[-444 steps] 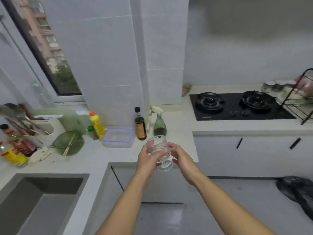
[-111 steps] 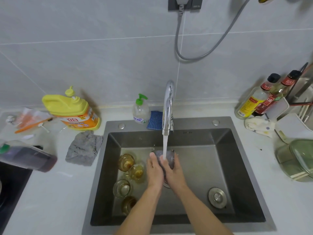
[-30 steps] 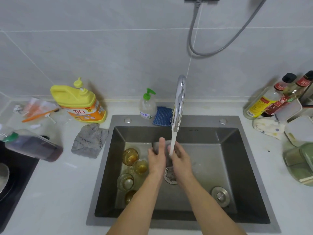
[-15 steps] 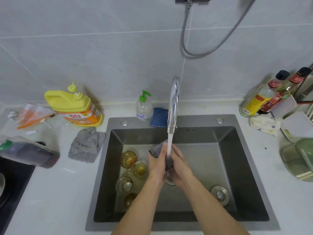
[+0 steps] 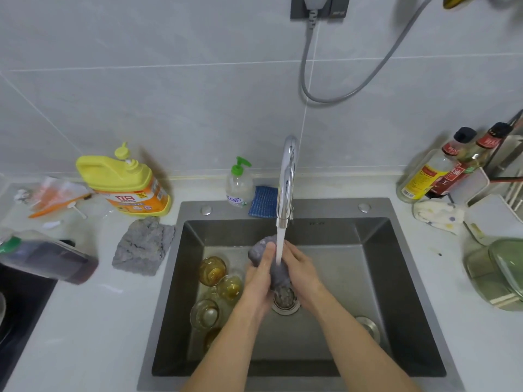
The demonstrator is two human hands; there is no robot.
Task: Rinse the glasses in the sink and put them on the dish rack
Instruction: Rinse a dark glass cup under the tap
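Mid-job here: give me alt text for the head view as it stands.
The left hand and right hand grip a grey cloth under the running tap, over the sink. Four glasses sit at its left side.

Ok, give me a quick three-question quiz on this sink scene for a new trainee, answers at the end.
1. True or false: water runs from the tap onto what the hands hold.
2. Pick one: the amber glasses in the sink lie A) to the left of the hands, B) to the right of the hands, C) behind the tap.
3. Fill in: the left hand and the right hand both grip a grey ____.

Key: 1 true; 2 A; 3 cloth.
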